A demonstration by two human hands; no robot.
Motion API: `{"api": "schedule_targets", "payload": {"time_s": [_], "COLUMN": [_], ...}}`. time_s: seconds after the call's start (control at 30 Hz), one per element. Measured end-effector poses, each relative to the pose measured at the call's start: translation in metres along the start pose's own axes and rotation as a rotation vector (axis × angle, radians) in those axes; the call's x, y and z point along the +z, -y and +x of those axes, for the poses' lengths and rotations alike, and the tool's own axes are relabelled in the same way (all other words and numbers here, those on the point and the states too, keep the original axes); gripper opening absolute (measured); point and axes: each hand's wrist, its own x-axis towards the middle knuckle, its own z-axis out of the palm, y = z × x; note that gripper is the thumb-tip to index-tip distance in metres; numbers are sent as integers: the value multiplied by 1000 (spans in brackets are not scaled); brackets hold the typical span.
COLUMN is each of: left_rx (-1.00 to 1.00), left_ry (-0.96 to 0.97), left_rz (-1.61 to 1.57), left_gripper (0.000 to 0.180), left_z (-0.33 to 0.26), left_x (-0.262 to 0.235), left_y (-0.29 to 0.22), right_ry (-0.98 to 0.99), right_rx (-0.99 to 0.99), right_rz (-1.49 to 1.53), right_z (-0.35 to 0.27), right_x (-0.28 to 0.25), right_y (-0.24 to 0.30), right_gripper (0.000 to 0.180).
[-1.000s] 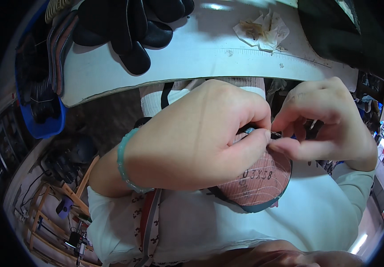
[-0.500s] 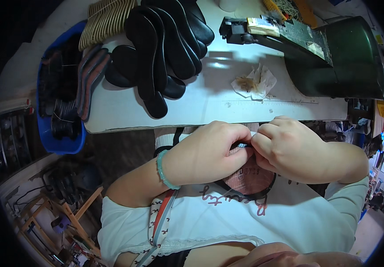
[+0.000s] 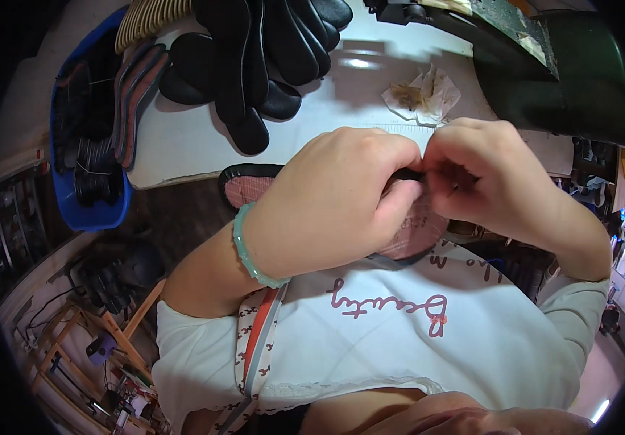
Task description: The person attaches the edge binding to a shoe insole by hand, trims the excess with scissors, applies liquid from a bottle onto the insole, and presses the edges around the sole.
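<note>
Both hands now pinch together at the far edge of a pink shoe insole (image 3: 414,232) with a black rim: the left hand (image 3: 327,206) and right hand (image 3: 486,181) have closed fingertip to fingertip since a second ago, so the edge work looks under way. The insole sits against the chest, just below the white workbench (image 3: 204,138), where black insoles (image 3: 254,58) lie piled.

Both hands meet at the centre of the frame, knuckles up. The left hand (image 3: 330,199) is curled into a loose fist, fingertips pinched against those of the right hand (image 3: 483,174), which is also closed tight. The left forearm runs in from lower left, the right from the right edge.
</note>
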Motion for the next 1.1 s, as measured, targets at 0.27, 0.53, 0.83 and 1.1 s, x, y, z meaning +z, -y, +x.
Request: {"api": "schedule_targets", "payload": {"time_s": [0.27,0.53,0.83,1.1], "left_rx": [-3,-116,-102,-110], "left_ry": [108,187,226,210], "left_rz": [-209,-420,-507,-395], "left_gripper": [11,9,9,8], "left_z": [-10,-9,-10,-8], "left_x": [-13,-15,-14,-8], "left_y": [-14,-13,-13,-13], "right_ry": [226,266,249,136], "right_rx": [525,551,406,25], "right_rz": [843,954,834,314], "right_z": [-2,-5,-9,-11], "right_x": [-17,-16,-16,-15], "right_y": [12,10,8,9], "right_gripper": [8,8,9,12]}}
